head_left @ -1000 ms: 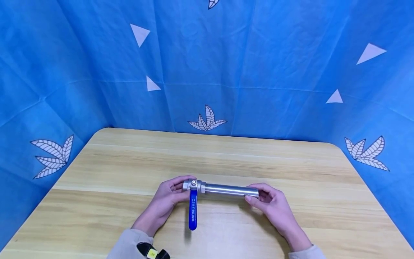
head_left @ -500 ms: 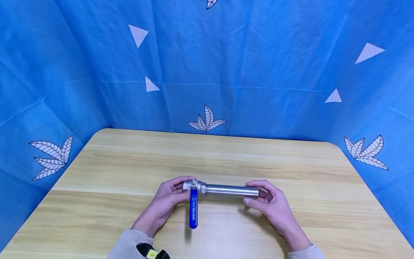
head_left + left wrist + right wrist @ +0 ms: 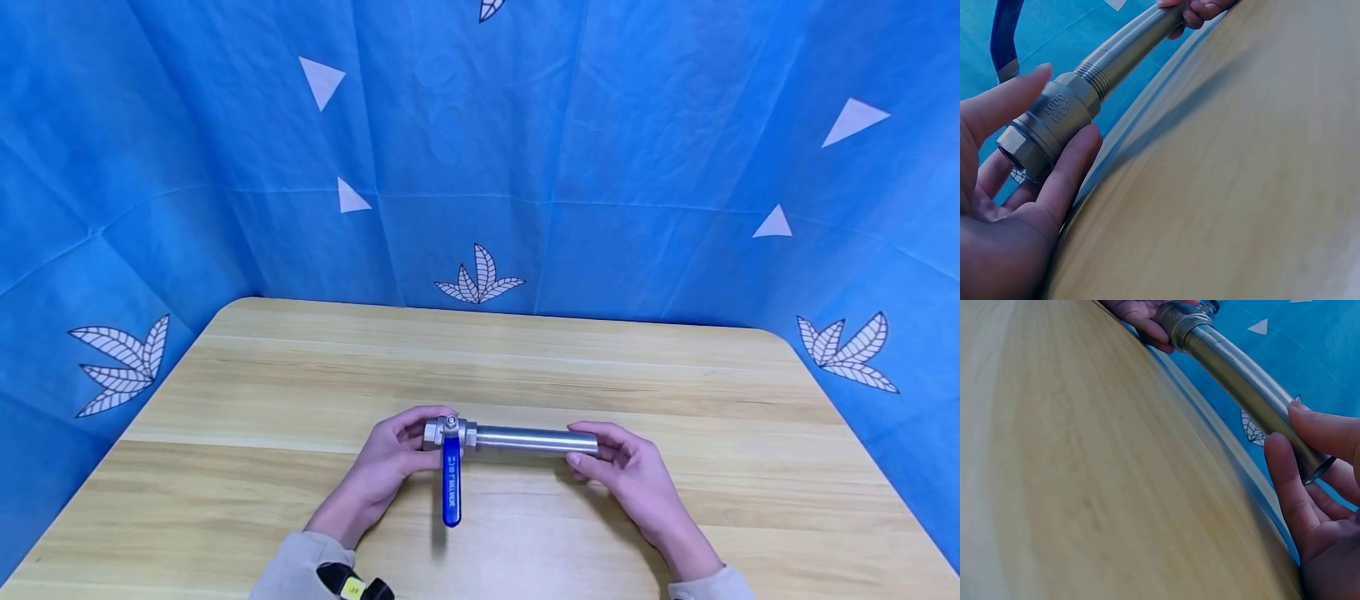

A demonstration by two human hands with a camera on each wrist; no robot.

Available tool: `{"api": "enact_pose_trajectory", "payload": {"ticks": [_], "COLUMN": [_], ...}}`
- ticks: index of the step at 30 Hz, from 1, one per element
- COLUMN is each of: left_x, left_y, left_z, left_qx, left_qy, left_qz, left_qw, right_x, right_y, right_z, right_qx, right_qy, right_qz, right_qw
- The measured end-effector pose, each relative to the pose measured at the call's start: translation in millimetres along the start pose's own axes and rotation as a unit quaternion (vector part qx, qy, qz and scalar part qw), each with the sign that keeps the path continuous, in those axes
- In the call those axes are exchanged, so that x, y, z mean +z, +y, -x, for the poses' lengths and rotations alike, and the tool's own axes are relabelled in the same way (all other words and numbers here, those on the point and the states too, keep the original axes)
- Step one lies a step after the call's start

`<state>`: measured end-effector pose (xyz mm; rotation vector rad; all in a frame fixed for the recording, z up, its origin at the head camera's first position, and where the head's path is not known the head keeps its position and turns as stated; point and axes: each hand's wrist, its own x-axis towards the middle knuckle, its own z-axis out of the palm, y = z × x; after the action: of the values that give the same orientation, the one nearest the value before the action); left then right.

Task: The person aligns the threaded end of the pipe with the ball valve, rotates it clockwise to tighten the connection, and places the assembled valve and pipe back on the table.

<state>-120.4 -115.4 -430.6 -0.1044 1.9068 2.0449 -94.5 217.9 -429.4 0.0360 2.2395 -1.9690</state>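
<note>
My left hand (image 3: 382,462) holds a steel ball valve (image 3: 1054,119) by its body, thumb and fingers on opposite sides. The valve's long blue lever (image 3: 452,483) points toward me, away from the pipe's line. A smooth steel pipe (image 3: 532,439) runs rightward from the valve, and some thread (image 3: 1092,76) shows outside the valve's hex end. At the pipe's free end, my right hand (image 3: 633,479) pinches it between thumb and fingers. In the right wrist view the pipe's open end (image 3: 1319,471) shows between the fingers. Valve and pipe are held above the table, casting a shadow.
The wooden table (image 3: 300,375) spreads under both hands, with rounded far corners. Blue cloth (image 3: 480,125) with white triangles and leaf prints hangs behind it and along both sides. A dark band with a yellow patch (image 3: 352,588) sits at my left sleeve.
My right thumb and fingers spread a little at the pipe's end, then close on it again. The blue lever's tip has shifted slightly right and up. My left hand stays nearly in place.
</note>
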Motion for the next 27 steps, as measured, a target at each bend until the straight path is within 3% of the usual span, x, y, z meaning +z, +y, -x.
{"api": "enact_pose_trajectory", "payload": {"ticks": [9,14,22,27], "left_x": [-0.6,1.0,3.7,4.9], "left_y": [0.2,-0.6,0.5,2.2], "left_z": [0.7,0.4,1.5,1.6], "left_qx": [0.016,0.014,0.034,0.047], "left_qy": [-0.005,0.005,0.016,0.013], "left_qz": [-0.013,-0.026,-0.048,-0.057], "left_qw": [0.9998,0.9995,0.9981,0.9972], "right_x": [-0.3,-1.4,-1.8,-3.1], "right_y": [0.5,3.2,4.9,5.8], "right_z": [-1.2,-0.9,-2.2,-2.0], "right_qx": [0.005,-0.019,-0.015,-0.041], "right_qy": [-0.010,-0.020,0.000,0.019], "right_qz": [0.000,0.007,0.010,0.035], "right_qw": [1.000,1.000,1.000,0.998]}}
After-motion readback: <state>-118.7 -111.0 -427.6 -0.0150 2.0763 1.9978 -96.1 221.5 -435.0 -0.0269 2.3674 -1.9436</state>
